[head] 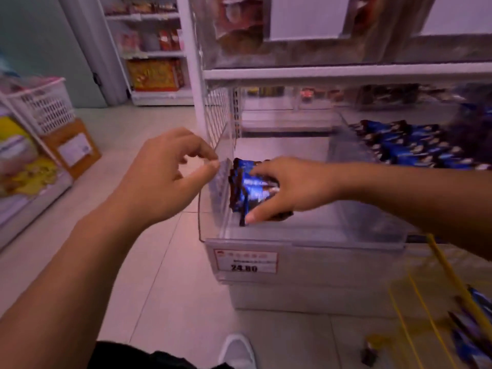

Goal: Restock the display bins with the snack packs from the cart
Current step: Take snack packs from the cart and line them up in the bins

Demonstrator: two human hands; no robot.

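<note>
A clear plastic display bin (306, 235) sits on the low shelf, with a price tag reading 24.80 on its front. My right hand (287, 187) grips a bunch of blue snack packs (246, 187) inside the bin, against its left wall. My left hand (165, 177) hovers just outside that wall, thumb and fingers curled close together at the wall's top edge; whether they pinch it is unclear. The neighbouring bin at the right holds several more blue snack packs (410, 147). At the lower right, a yellow wire cart (447, 275) holds further blue packs (474, 323).
A white shelf post (194, 75) and wire mesh panel stand behind the bin. An upper shelf (346, 71) overhangs it. A white basket (45, 105) and a cardboard box (74, 147) sit left on the tiled floor. My white shoe (237, 350) is below.
</note>
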